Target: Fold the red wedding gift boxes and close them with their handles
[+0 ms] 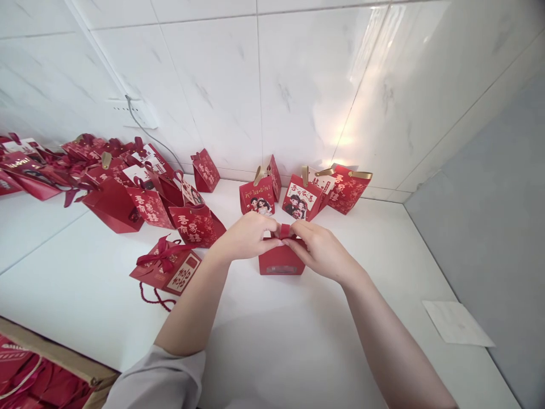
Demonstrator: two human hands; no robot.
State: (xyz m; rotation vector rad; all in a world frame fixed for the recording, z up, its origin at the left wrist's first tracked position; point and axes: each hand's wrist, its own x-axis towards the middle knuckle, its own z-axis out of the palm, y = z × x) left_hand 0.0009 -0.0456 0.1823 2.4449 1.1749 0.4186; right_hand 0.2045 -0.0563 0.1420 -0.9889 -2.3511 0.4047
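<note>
A small red gift box (281, 262) stands upright on the white tabletop (298, 341) in front of me. My left hand (247, 236) pinches the red ribbon (285, 230) at the box's top from the left. My right hand (319, 250) pinches the same ribbon from the right. Both hands have their fingers closed and meet above the box. The box's upper part is hidden behind my fingers.
Three finished red boxes with gold handles (304, 196) stand by the marble wall behind. A large heap of red boxes (119, 182) fills the left. One box with a bow (166, 267) lies flat nearby. A cardboard carton (46, 369) sits lower left, a paper sheet (457, 324) at right.
</note>
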